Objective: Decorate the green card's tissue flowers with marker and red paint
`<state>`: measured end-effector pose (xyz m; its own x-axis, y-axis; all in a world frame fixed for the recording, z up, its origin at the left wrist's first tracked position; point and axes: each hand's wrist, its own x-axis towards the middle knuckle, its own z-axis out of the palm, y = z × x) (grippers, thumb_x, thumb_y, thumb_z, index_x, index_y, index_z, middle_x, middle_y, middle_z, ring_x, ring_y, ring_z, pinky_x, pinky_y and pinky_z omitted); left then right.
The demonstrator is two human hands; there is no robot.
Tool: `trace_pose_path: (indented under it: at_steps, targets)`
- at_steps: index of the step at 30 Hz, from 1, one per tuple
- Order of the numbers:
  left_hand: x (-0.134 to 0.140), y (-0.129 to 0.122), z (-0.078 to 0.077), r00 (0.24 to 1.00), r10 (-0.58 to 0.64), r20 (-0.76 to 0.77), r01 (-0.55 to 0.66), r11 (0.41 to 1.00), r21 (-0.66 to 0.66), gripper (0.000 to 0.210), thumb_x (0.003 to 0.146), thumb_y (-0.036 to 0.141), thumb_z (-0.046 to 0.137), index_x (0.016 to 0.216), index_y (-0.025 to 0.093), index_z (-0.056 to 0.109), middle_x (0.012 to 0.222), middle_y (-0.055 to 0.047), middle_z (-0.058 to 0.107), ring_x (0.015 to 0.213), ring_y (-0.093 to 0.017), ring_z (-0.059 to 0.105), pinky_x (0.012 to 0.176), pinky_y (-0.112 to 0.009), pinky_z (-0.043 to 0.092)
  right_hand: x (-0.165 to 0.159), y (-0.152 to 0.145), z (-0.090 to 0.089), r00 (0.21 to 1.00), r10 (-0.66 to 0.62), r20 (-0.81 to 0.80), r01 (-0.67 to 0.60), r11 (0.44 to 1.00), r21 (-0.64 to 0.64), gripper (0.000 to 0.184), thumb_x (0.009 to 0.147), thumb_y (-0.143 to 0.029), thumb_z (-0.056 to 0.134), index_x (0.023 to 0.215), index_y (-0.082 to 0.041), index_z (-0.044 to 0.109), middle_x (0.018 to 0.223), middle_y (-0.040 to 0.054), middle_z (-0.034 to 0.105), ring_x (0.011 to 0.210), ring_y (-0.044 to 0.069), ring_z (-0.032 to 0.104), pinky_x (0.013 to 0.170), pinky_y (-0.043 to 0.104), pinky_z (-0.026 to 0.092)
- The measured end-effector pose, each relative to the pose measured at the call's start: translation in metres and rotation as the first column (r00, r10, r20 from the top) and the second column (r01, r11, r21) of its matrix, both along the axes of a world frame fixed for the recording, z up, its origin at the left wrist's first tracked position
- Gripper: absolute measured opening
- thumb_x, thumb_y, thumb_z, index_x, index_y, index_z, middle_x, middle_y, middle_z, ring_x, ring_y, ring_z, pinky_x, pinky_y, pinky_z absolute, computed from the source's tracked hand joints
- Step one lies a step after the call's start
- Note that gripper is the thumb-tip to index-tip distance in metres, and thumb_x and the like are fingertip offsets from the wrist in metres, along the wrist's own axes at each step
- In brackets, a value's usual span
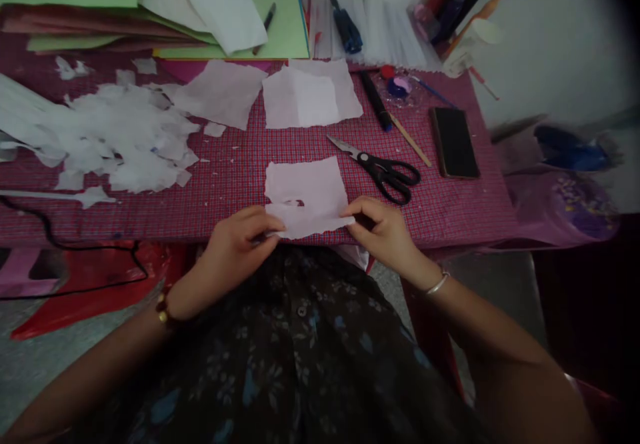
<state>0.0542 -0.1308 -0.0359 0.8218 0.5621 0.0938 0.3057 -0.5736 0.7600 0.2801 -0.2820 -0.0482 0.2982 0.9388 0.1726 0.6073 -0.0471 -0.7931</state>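
Observation:
A pale, rough-edged sheet of paper (310, 184) lies at the table's front edge, with a small torn hole left of its middle. Its near edge is pinched at the left corner by my left hand (243, 237), thumb and fingers closed. At the right corner my right hand (383, 231) pinches the same edge, which looks slightly folded up there. Just beyond my right hand lie black-handled scissors (383, 167), blades partly apart and pointing up-left. Farther back rest more rough-edged sheets (313, 101), overlapping, with a small whiter piece on top.
A heap of white paper scraps (130, 134) covers the left of the checked tablecloth (235, 184). At the right lie a black marker (376, 101), a wooden stick (410, 139) and a phone (454, 142). Green sheets (287, 27) and a cutter knife (346, 27) lie along the back.

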Motion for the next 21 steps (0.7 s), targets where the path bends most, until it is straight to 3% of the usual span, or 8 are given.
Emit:
trace_pose_path:
  at_steps: [3,5,8,15,21]
  targets:
    - [-0.007,-0.007,-0.008,1.000,-0.013,-0.027,0.020,0.963,0.270,0.013,0.087,0.023,0.062,0.088,0.025,0.075,0.088,-0.005,0.064,0.085,-0.021,0.059,0.077,-0.036,0.047,-0.004,-0.009,0.002,0.989,0.050,0.138,-0.045,0.998,-0.035,0.015,0.085,-0.012,0.058,0.091,-0.022,0.068,0.088,0.0045,0.066,0.085,0.020,0.063,0.078,0.036,0.047]
    - [-0.009,-0.009,-0.011,0.999,-0.021,-0.032,0.030,0.945,0.327,0.013,0.089,0.024,0.062,0.091,0.025,0.075,0.085,-0.005,0.062,0.083,-0.021,0.056,0.076,-0.036,0.046,-0.005,-0.012,0.002,0.974,0.083,0.212,-0.073,0.996,-0.055,0.013,0.087,-0.015,0.060,0.093,-0.023,0.069,0.089,0.0046,0.065,0.085,0.020,0.062,0.080,0.037,0.045]
    - [-0.011,-0.010,-0.013,0.999,-0.035,-0.021,0.040,0.952,0.304,0.014,0.091,0.025,0.062,0.094,0.024,0.075,0.082,-0.004,0.060,0.080,-0.019,0.055,0.073,-0.034,0.045,-0.007,-0.013,-0.002,0.958,0.096,0.271,-0.085,0.995,-0.052,0.008,0.091,-0.022,0.061,0.091,-0.023,0.070,0.087,0.0037,0.065,0.084,0.020,0.061,0.079,0.037,0.041]
    - [-0.011,-0.001,-0.008,0.999,-0.005,-0.040,0.012,0.987,0.162,0.017,0.094,0.027,0.058,0.084,0.020,0.070,0.083,-0.003,0.060,0.081,-0.018,0.057,0.073,-0.032,0.044,-0.010,-0.009,-0.007,0.953,-0.037,0.302,0.054,0.997,-0.050,0.026,0.098,-0.032,0.052,0.077,-0.020,0.063,0.076,0.0028,0.063,0.074,0.019,0.058,0.073,0.035,0.037]
    - [-0.005,0.008,-0.010,0.994,0.053,-0.099,-0.028,0.970,0.240,0.024,0.093,0.032,0.057,0.074,0.019,0.062,0.076,-0.002,0.058,0.075,-0.018,0.056,0.070,-0.032,0.042,-0.010,-0.004,-0.008,0.919,-0.063,0.389,0.097,0.993,-0.067,0.028,0.096,-0.031,0.053,0.072,-0.020,0.060,0.073,0.0029,0.063,0.071,0.019,0.056,0.073,0.036,0.035]
